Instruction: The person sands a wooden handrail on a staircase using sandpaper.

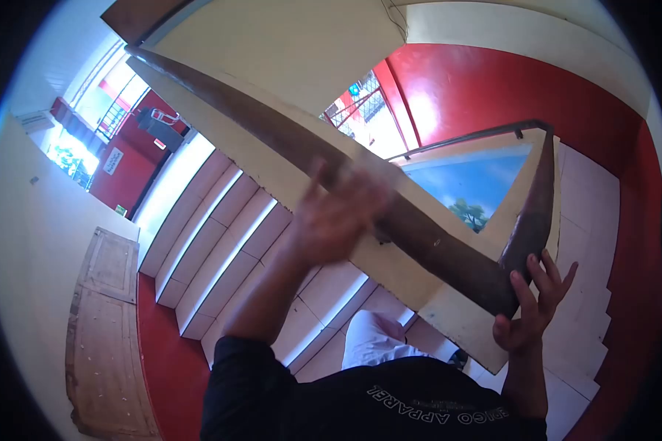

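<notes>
Seeing handrail (441, 246) under left grip (342, 209) (blurred, can't tell closure), right grip (533, 305) spread open; looks rigid, I'd cup edges between.

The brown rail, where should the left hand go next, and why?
Maybe slide the left hand along the rail to the pale spot, because that spot lies between this hand, blurred over the rail, and the right hand by its corner.

Blurred left hand (342, 213), handrail (449, 253) partly hidden beneath, illegibly small lettering on the white sign (113, 160).
</notes>
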Motion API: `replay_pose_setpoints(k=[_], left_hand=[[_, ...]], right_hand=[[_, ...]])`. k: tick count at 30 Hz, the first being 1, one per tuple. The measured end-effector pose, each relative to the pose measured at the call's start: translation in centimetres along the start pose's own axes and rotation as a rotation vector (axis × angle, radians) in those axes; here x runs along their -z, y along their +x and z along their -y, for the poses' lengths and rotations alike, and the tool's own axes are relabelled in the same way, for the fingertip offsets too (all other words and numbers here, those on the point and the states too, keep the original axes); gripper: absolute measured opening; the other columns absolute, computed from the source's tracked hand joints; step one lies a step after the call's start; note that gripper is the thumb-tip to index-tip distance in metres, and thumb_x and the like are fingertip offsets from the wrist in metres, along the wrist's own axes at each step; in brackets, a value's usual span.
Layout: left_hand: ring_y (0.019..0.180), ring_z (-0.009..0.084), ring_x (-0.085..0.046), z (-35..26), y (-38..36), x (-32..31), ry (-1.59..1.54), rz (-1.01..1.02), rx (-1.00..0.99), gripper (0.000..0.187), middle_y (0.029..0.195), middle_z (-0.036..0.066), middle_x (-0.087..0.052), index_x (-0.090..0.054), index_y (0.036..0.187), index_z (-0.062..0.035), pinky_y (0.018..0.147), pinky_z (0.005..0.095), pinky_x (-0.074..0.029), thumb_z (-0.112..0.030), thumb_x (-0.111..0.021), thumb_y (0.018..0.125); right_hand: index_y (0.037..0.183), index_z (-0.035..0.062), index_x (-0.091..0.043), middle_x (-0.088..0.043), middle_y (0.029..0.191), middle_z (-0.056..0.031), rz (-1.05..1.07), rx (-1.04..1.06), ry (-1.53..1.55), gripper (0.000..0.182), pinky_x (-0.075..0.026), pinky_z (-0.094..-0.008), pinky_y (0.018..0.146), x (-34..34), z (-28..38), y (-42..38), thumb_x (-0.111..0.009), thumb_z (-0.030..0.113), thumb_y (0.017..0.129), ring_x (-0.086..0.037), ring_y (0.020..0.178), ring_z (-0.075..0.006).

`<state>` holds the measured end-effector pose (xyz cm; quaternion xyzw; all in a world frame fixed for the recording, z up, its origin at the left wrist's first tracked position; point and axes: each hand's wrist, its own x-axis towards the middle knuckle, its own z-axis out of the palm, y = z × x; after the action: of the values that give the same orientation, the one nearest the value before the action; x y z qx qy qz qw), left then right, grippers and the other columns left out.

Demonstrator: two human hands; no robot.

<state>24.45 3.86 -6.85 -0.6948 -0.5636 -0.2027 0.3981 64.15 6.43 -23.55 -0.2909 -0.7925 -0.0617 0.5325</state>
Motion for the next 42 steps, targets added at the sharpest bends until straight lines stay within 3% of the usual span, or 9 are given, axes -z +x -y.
replay_pose_setpoints(k=[3, 7, 10, 13, 27, 31, 35, 39, 42], left_hand=[[0.114, 0.0158, -0.066, -1.0, -0.3, 1.5, 0.041, 0.137, -0.181, 0.021, 0.108, -0.003, -0.073, -0.07, 0.098, -0.0236, 0.12, 0.0589, -0.015, -0.01, -0.056, 0.09], [0.11, 0.0279, -0.065, 1.9, 9.0, 4.8, 0.245, 0.757, 0.339, 0.028, 0.101, 0.007, -0.073, -0.074, 0.102, -0.0144, 0.117, 0.0605, -0.017, -0.028, -0.049, 0.099], [0.102, 0.0341, -0.066, -2.6, 8.6, 3.5, -0.283, 0.932, -0.086, 0.034, 0.097, 0.012, -0.073, -0.073, 0.105, -0.0117, 0.115, 0.0563, -0.025, -0.031, -0.046, 0.099], [0.097, 0.035, -0.068, -3.0, 12.2, 3.8, 0.15, 1.097, 0.04, 0.036, 0.097, 0.015, -0.073, -0.074, 0.107, -0.0133, 0.108, 0.0481, -0.039, -0.035, -0.047, 0.097], [0.094, 0.0321, -0.069, -7.6, 7.7, 5.5, -0.302, 0.911, -0.201, 0.029, 0.094, 0.013, -0.073, -0.074, 0.104, -0.0119, 0.119, 0.0564, -0.02, -0.027, -0.05, 0.1], [0.093, 0.0285, -0.07, -6.8, 8.1, 4.5, 0.183, 0.918, 0.022, 0.026, 0.093, 0.011, -0.074, -0.072, 0.105, -0.0104, 0.121, 0.0572, -0.016, -0.024, -0.051, 0.099], [0.09, 0.0269, -0.071, -10.1, 3.2, 3.8, -0.35, 0.543, -0.239, 0.024, 0.091, 0.011, -0.074, -0.071, 0.107, -0.0117, 0.119, 0.0617, -0.014, -0.021, -0.05, 0.099], [0.101, 0.0251, -0.071, -9.1, 7.5, 4.5, 0.146, 0.943, 0.102, 0.022, 0.103, 0.007, -0.075, -0.072, 0.102, -0.0148, 0.12, 0.0616, -0.013, -0.022, -0.052, 0.097], [0.106, 0.0238, -0.07, -11.6, 4.6, 5.0, -0.159, 0.781, -0.217, 0.024, 0.106, 0.007, -0.074, -0.072, 0.101, -0.0146, 0.12, 0.0628, -0.011, -0.023, -0.05, 0.098]], right_hand=[[0.123, 0.0201, -0.062, -0.055, 0.134, -0.0131, 0.025, -0.043, 0.094, 0.057, -0.011, -0.0696, 0.115, 0.1, 0.0, -0.9, -0.044, 0.065, 0.093, -0.047, 0.131, -0.0423], [0.123, 0.0229, -0.062, -0.052, 0.136, -0.0122, -0.011, -0.01, 0.155, 0.062, -0.01, -0.0691, 0.115, -0.9, -0.9, -1.3, -0.045, 0.072, 0.089, -0.043, 0.132, -0.0419], [0.123, 0.0246, -0.062, -0.053, 0.136, -0.0114, -0.013, -0.024, 0.151, 0.064, -0.01, -0.0687, 0.116, -1.0, -1.1, -1.4, -0.043, 0.075, 0.089, -0.044, 0.131, -0.041], [0.122, 0.025, -0.062, -0.053, 0.135, -0.0106, -0.007, -0.008, 0.122, 0.062, -0.01, -0.0693, 0.116, -0.8, -1.2, -1.3, -0.043, 0.074, 0.09, -0.046, 0.131, -0.0401], [0.12, 0.0244, -0.063, -0.056, 0.132, -0.0087, -0.076, 0.008, 0.107, 0.063, -0.012, -0.0714, 0.114, -0.9, -1.0, -0.6, -0.042, 0.075, 0.089, -0.049, 0.128, -0.0362], [0.121, 0.0236, -0.063, -0.056, 0.132, -0.0092, -0.06, 0.02, 0.115, 0.064, -0.012, -0.0712, 0.114, -1.0, -1.0, -0.8, -0.042, 0.075, 0.089, -0.049, 0.129, -0.037], [0.12, 0.023, -0.063, -0.056, 0.132, -0.0097, -0.055, -0.006, 0.123, 0.064, -0.013, -0.0708, 0.114, -1.0, -0.8, -0.8, -0.042, 0.075, 0.089, -0.049, 0.129, -0.0373], [0.12, 0.0231, -0.063, -0.056, 0.132, -0.0101, -0.057, 0.008, 0.136, 0.064, -0.013, -0.0704, 0.114, -1.0, -0.9, -0.8, -0.043, 0.075, 0.089, -0.049, 0.129, -0.0372], [0.12, 0.0234, -0.063, -0.056, 0.132, -0.0103, -0.062, 0.011, 0.136, 0.064, -0.013, -0.0703, 0.114, -1.0, -1.0, -0.7, -0.043, 0.076, 0.088, -0.049, 0.129, -0.0371]])
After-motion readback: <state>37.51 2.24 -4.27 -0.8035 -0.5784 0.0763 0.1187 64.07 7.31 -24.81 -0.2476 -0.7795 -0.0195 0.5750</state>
